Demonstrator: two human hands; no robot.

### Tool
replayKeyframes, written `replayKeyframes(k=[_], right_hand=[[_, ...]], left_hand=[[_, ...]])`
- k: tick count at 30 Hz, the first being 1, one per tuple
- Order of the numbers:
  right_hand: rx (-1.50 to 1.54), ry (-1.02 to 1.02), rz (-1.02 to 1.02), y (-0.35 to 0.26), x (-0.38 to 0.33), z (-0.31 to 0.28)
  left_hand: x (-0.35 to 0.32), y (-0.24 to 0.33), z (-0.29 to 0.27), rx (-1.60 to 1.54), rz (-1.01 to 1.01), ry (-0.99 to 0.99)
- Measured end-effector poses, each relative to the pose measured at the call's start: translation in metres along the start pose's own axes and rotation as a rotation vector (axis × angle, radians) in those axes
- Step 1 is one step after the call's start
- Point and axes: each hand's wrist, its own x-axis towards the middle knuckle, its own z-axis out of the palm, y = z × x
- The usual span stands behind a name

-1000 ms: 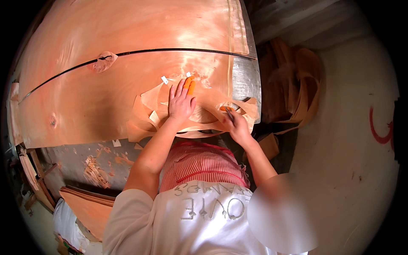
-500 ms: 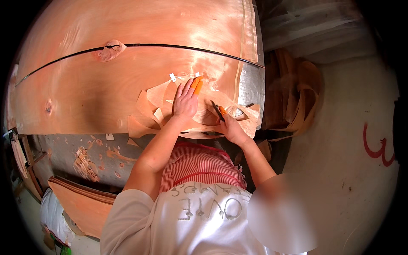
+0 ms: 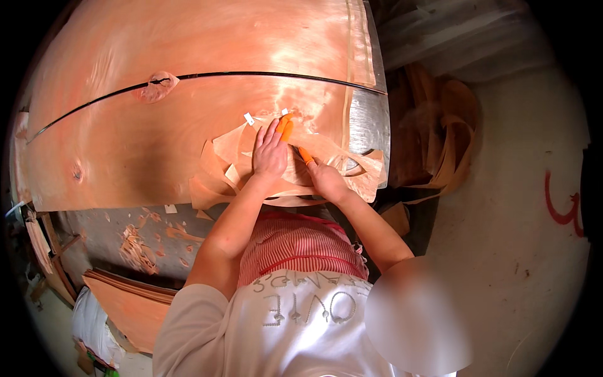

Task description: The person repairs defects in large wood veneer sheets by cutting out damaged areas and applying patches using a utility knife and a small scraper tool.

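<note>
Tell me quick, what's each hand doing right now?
Left hand: open, flat on the veneer sheet.
Right hand: closed around an orange-handled knife.

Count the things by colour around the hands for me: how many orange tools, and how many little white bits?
Orange tools: 2, one under the left hand at, one in the right hand at
Small white bits: 2, at and
Total: 4
</note>
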Motion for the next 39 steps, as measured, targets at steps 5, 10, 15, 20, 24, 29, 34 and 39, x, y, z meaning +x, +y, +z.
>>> replayKeyframes(k=[5, 10, 15, 20, 24, 29, 34, 39], right_hand=[[-0.124, -0.108, 0.029, -0.006, 0.0, -0.007], [-0.194, -0.214, -0.026, 0.003, -0.01, -0.025], [-0.332, -0.25, -0.162, 0.029, -0.002, -0.078], [-0.617, -0.455, -0.351, 0.062, 0.031, -0.126], [-0.656, -0.471, -0.462, 0.09, 0.036, -0.139], [-0.595, -0.415, -0.425, 0.079, 0.029, -0.144], [-0.502, -0.263, -0.506, 0.037, 0.045, -0.129], [-0.575, -0.235, -0.658, 0.033, 0.075, -0.105]], left_hand=[[0.0, 0.002, 0.001, 0.038, -0.007, -0.043], [0.002, 0.003, 0.003, 0.031, -0.019, -0.026], [0.003, 0.005, 0.001, -0.027, -0.05, -0.035], [0.005, 0.006, -0.003, -0.052, -0.053, -0.022], [0.005, 0.004, -0.002, -0.059, -0.045, -0.018], [0.004, 0.001, 0.001, -0.063, -0.058, -0.017], [0.003, 0.0, 0.0, -0.068, -0.06, -0.013], [0.004, 0.001, -0.001, -0.068, -0.048, -0.001]])
